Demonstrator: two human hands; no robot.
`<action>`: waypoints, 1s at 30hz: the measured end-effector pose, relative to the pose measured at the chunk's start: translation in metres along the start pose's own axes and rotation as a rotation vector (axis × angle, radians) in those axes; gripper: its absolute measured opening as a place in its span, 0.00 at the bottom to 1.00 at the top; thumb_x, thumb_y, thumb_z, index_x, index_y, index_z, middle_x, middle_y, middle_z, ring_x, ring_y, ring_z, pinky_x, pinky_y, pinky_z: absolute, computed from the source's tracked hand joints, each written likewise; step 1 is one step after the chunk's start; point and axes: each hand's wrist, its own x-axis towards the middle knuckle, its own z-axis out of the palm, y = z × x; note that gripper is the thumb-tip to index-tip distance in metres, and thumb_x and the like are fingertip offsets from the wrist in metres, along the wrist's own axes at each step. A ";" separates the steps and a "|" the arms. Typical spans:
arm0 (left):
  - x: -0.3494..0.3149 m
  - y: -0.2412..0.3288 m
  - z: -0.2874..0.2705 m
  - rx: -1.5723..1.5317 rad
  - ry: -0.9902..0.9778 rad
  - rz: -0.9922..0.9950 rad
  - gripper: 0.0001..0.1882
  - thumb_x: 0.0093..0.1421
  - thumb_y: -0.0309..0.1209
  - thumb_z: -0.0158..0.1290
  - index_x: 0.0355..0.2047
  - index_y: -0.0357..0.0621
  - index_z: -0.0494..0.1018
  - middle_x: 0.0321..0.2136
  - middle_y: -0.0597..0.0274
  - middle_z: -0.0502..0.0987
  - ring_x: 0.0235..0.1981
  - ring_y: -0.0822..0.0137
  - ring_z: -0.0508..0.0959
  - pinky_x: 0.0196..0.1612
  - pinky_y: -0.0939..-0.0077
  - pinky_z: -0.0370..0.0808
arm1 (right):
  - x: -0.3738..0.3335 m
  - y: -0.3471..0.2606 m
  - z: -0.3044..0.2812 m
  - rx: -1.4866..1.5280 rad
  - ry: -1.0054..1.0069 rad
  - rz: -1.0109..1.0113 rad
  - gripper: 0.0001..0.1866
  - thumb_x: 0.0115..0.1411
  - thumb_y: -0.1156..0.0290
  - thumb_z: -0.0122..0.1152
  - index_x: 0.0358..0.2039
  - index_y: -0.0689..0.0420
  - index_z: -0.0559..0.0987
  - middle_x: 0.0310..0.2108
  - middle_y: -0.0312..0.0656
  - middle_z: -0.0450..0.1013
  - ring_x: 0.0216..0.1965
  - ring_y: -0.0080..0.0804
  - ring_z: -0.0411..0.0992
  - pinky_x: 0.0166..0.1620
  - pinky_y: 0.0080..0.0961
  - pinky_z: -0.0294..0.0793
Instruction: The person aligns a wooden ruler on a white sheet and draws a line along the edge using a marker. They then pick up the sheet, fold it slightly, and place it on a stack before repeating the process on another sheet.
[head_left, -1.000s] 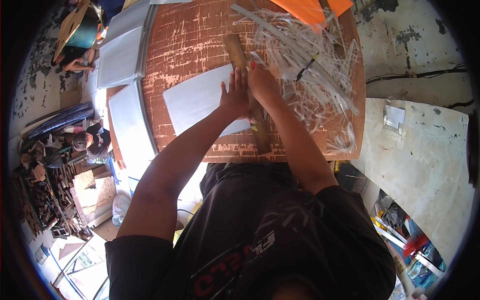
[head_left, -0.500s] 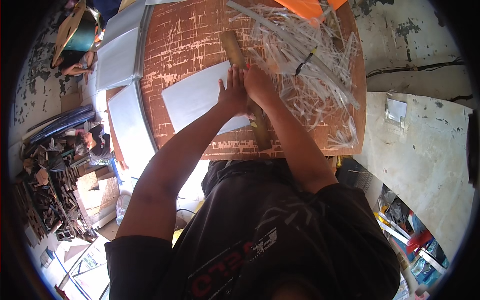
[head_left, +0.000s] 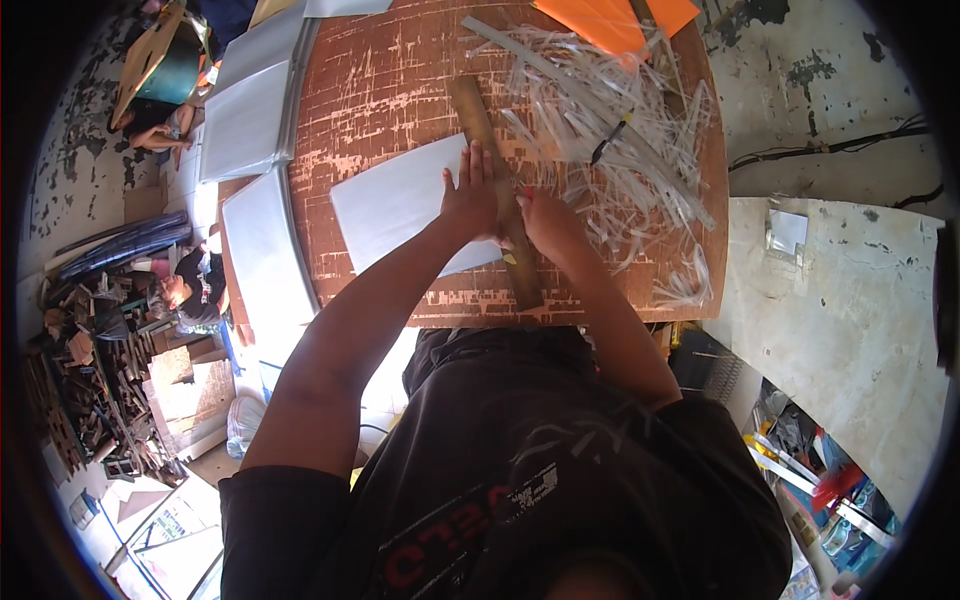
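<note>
My left hand (head_left: 469, 207) lies flat, fingers spread, pressing on a stack of whitish translucent plastic sheets (head_left: 388, 195) and the edge of a long brown straightedge (head_left: 474, 112). The straightedge lies slanted along the right side of the sheets. Just right of it, my right hand (head_left: 553, 228) is closed around a small tool. Only a bit of red shows at the fingers; the rest is hidden, so its kind cannot be told. A black and yellow pen-like tool (head_left: 612, 138) lies on clear plastic strips (head_left: 645, 190) farther right.
The worn brown tabletop (head_left: 385, 85) is covered in cut marks. Stacks of clear plastic sheets (head_left: 262, 225) line its left edge. Orange sheets (head_left: 600, 25) lie at the far right. Two people sit at the left, near a scrap wood pile (head_left: 95, 365). A pale board (head_left: 835, 290) stands right.
My right hand has slid toward me along the straightedge and stands slightly apart from my left hand. My left hand stays pressed on the sheets. The whole view has shifted a little.
</note>
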 end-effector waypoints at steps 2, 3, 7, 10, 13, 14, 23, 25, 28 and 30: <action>-0.001 -0.001 0.001 -0.002 0.006 0.005 0.85 0.37 0.67 0.72 0.72 0.25 0.28 0.74 0.31 0.24 0.77 0.40 0.30 0.73 0.35 0.48 | -0.011 0.013 -0.016 0.039 -0.068 0.134 0.21 0.73 0.58 0.45 0.42 0.65 0.77 0.35 0.60 0.79 0.40 0.65 0.77 0.45 0.54 0.75; -0.001 0.000 0.001 -0.002 0.018 0.006 0.85 0.37 0.67 0.72 0.72 0.25 0.28 0.74 0.31 0.24 0.77 0.40 0.30 0.73 0.35 0.48 | -0.015 0.029 -0.019 0.082 0.010 0.128 0.22 0.74 0.58 0.45 0.44 0.66 0.77 0.35 0.61 0.79 0.40 0.65 0.77 0.45 0.55 0.74; 0.004 -0.002 0.010 -0.005 0.041 0.017 0.87 0.34 0.67 0.73 0.72 0.24 0.27 0.74 0.31 0.24 0.76 0.39 0.30 0.72 0.34 0.48 | -0.035 0.071 -0.022 0.092 0.299 0.125 0.25 0.74 0.54 0.46 0.43 0.67 0.78 0.34 0.63 0.79 0.39 0.68 0.77 0.43 0.57 0.75; 0.003 -0.003 0.010 -0.003 0.044 0.018 0.88 0.33 0.68 0.73 0.72 0.24 0.27 0.74 0.31 0.24 0.76 0.39 0.30 0.72 0.33 0.48 | -0.052 0.083 -0.021 0.097 0.294 0.191 0.25 0.74 0.54 0.45 0.45 0.67 0.77 0.36 0.63 0.79 0.41 0.68 0.77 0.44 0.57 0.75; 0.003 -0.005 0.011 -0.014 0.068 0.032 0.88 0.32 0.68 0.73 0.72 0.25 0.27 0.74 0.31 0.24 0.76 0.39 0.29 0.72 0.33 0.47 | -0.069 0.091 -0.020 0.125 0.469 0.179 0.25 0.74 0.54 0.45 0.44 0.67 0.75 0.38 0.64 0.79 0.42 0.67 0.77 0.44 0.58 0.74; 0.004 -0.008 0.015 -0.034 0.095 0.045 0.89 0.30 0.67 0.74 0.72 0.26 0.27 0.74 0.32 0.24 0.76 0.39 0.30 0.72 0.31 0.46 | -0.074 0.092 -0.024 0.124 0.477 0.165 0.25 0.74 0.54 0.45 0.44 0.67 0.75 0.38 0.64 0.79 0.42 0.67 0.77 0.44 0.58 0.74; 0.007 -0.046 0.020 -0.379 0.193 0.234 0.67 0.45 0.62 0.70 0.74 0.36 0.49 0.75 0.35 0.37 0.77 0.43 0.39 0.72 0.35 0.49 | -0.099 0.042 -0.015 0.125 0.288 0.126 0.23 0.72 0.51 0.50 0.44 0.62 0.74 0.34 0.59 0.77 0.43 0.64 0.77 0.45 0.55 0.74; 0.006 -0.064 0.020 -0.600 0.311 0.213 0.58 0.51 0.56 0.68 0.72 0.38 0.54 0.73 0.36 0.46 0.75 0.44 0.47 0.72 0.40 0.53 | -0.101 0.023 -0.002 0.192 0.166 -0.023 0.27 0.67 0.46 0.57 0.45 0.62 0.73 0.39 0.59 0.75 0.41 0.63 0.77 0.46 0.54 0.75; 0.000 -0.085 0.035 -0.676 0.588 0.139 0.40 0.62 0.43 0.62 0.68 0.38 0.62 0.65 0.39 0.67 0.69 0.47 0.64 0.71 0.49 0.61 | -0.110 0.001 0.026 -0.015 0.220 -0.068 0.33 0.60 0.44 0.66 0.48 0.62 0.70 0.47 0.60 0.70 0.41 0.61 0.78 0.46 0.53 0.78; -0.003 -0.096 0.049 -0.605 0.713 -0.057 0.39 0.62 0.43 0.63 0.68 0.39 0.62 0.65 0.40 0.67 0.68 0.46 0.66 0.71 0.47 0.60 | -0.112 -0.012 0.027 -0.029 0.162 -0.040 0.35 0.58 0.46 0.69 0.51 0.62 0.68 0.49 0.61 0.68 0.41 0.60 0.78 0.45 0.53 0.79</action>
